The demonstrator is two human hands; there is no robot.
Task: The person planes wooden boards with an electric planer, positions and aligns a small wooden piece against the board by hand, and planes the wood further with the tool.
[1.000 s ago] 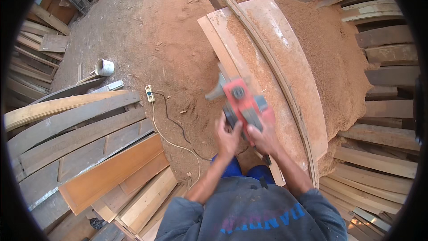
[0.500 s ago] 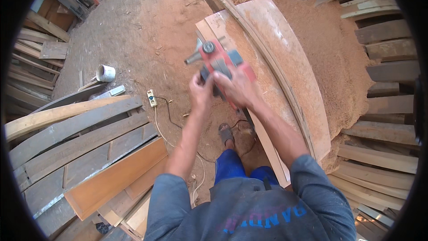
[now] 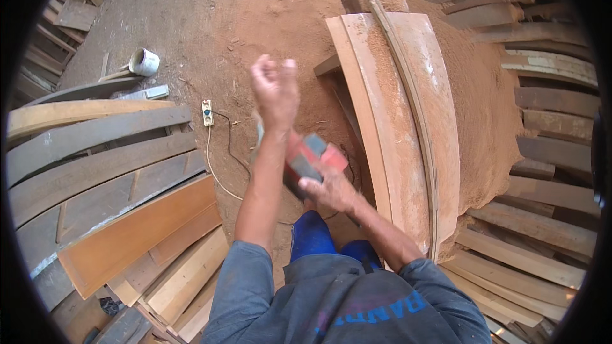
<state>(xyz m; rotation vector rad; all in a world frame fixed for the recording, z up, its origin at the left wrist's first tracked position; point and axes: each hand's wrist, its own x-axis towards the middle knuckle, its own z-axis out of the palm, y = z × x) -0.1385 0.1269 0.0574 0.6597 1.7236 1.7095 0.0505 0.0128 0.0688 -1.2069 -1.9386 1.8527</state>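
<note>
A red and grey electric hand planer (image 3: 311, 160) hangs low in front of me, gripped by my right hand (image 3: 330, 191). My left hand (image 3: 275, 89) is raised above it over the sawdust ground, holding nothing, its fingers loosely curled. To the right stands a stack of long reddish planks (image 3: 395, 127) dusted with sawdust, and a thin wooden strip (image 3: 408, 89) lies along its top. Neither hand touches the planks.
Grey and orange boards (image 3: 115, 178) are piled at my left, more boards (image 3: 548, 153) at the right. A white power strip with cord (image 3: 207, 113) and a white cup (image 3: 145, 62) lie on the sawdust ground. A sawdust heap (image 3: 491, 114) lies beyond the planks.
The planer came off the plank stack and down toward my body. My left hand let go of it and rose up, leaving only my right hand on the tool.
</note>
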